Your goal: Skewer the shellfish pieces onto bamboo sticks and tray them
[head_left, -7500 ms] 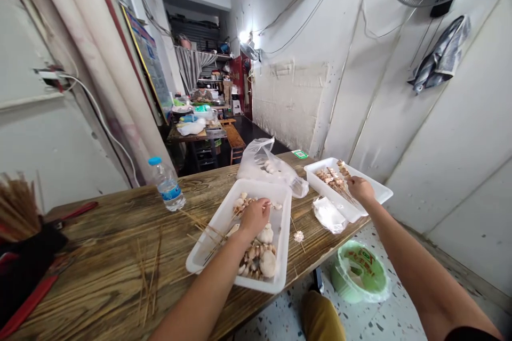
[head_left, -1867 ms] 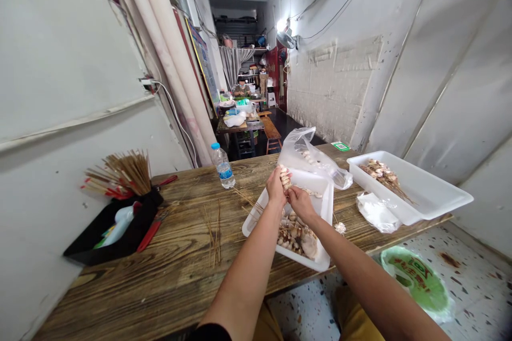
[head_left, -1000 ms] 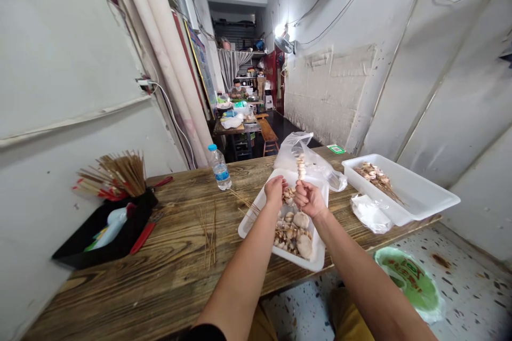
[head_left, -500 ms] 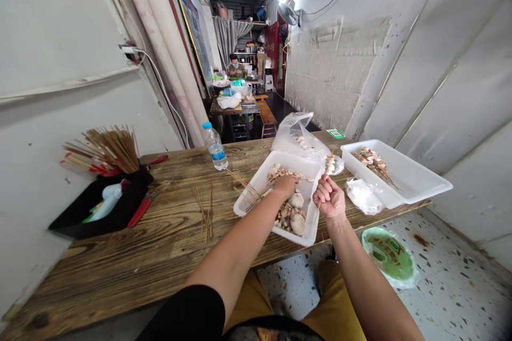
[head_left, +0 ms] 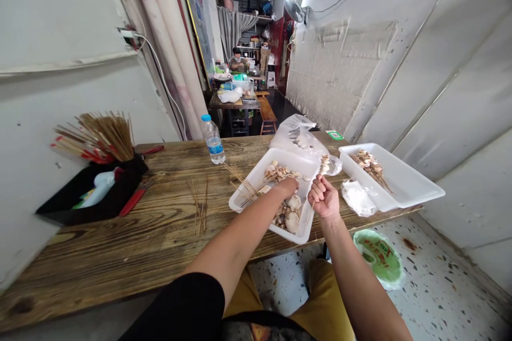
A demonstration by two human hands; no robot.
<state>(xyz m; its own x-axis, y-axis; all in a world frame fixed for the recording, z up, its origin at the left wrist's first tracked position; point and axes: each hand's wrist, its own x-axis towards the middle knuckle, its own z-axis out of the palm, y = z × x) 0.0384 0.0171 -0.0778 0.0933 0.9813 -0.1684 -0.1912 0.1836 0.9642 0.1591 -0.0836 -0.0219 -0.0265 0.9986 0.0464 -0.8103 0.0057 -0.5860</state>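
My right hand (head_left: 324, 196) is closed around a bamboo skewer threaded with pale mushroom slices (head_left: 324, 164), held upright at the right rim of a white tray (head_left: 236, 203). Over the middle of that tray is my left hand (head_left: 288, 187), its fingers curled down and pressed together among the mushrooms; whatever they pinch is hidden. Large whole mushroom pieces (head_left: 292, 221) lie near the front of the tray, with smaller torn bits around them. Finished-looking mushroom skewers (head_left: 279, 172) rest at the back. Several bare bamboo skewers (head_left: 244, 180) lean over the tray's left rim.
Loose skewers (head_left: 202, 208) and a water bottle (head_left: 214, 141) are on the wooden table, left of the tray. Farther left stands a black box (head_left: 60, 217). A second tray (head_left: 420, 184) holds skewers, beside a plastic bag (head_left: 356, 197). A green-lined bin (head_left: 380, 258) stands below.
The camera view has shifted slightly. My left hand has moved a little within the tray, fingers still down in the mushrooms. My right hand still holds the threaded skewer upright.
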